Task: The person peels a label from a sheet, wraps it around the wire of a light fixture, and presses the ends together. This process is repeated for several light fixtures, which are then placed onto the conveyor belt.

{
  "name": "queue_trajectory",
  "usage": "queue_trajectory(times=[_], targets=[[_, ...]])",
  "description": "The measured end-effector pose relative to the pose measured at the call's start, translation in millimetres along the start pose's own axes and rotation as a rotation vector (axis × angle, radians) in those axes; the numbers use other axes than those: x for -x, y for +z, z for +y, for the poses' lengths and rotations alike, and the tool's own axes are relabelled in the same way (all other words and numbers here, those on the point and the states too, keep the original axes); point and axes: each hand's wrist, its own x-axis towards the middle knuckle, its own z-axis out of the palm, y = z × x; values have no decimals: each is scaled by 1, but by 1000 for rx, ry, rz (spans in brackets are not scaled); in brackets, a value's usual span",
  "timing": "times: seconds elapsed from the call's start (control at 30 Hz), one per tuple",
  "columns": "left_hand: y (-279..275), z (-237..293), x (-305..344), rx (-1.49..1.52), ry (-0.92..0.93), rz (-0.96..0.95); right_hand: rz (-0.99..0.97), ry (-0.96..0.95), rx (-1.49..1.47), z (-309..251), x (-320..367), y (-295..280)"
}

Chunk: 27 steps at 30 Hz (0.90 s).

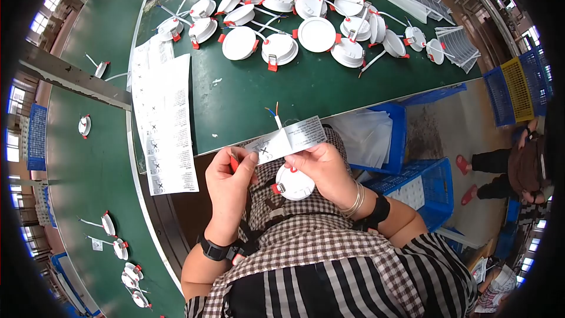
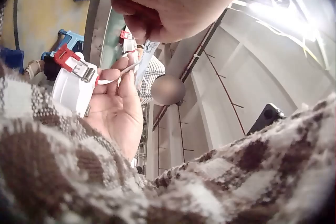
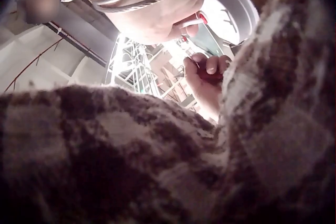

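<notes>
A silver printed label (image 1: 303,134) is folded around the white cable (image 1: 279,121) of a round white downlight, whose bare wire ends stick out above it. With thumb and fingers my left hand (image 1: 225,182) pinches the label's left end, and a small red piece (image 1: 234,162) shows among those fingers. My right hand (image 1: 329,172) pinches the label and cable from the lower right. Below it hangs the downlight (image 1: 298,185), near my lap, with a red-tipped spring clip at its side. In the left wrist view the same downlight (image 2: 71,91) shows beside the right hand's fingers.
Many white downlights (image 1: 318,34) lie heaped across the far side of the green table (image 1: 247,94). Label sheets (image 1: 168,123) lie at its left. Blue crates (image 1: 432,188) stand at right, near another person (image 1: 512,168). More downlights sit on the left belt (image 1: 70,159).
</notes>
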Motion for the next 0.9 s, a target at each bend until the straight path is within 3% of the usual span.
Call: queue_trajectory(times=[0.4,0.6,0.9], targets=[[0,3,1,-11,17,27,-101,-29,-10,-7,1,4],[-2,3,2,15,23,25,-35,14,20,-3,0,1],[0,5,2,-13,36,37,37,-72,77,0,0,3]])
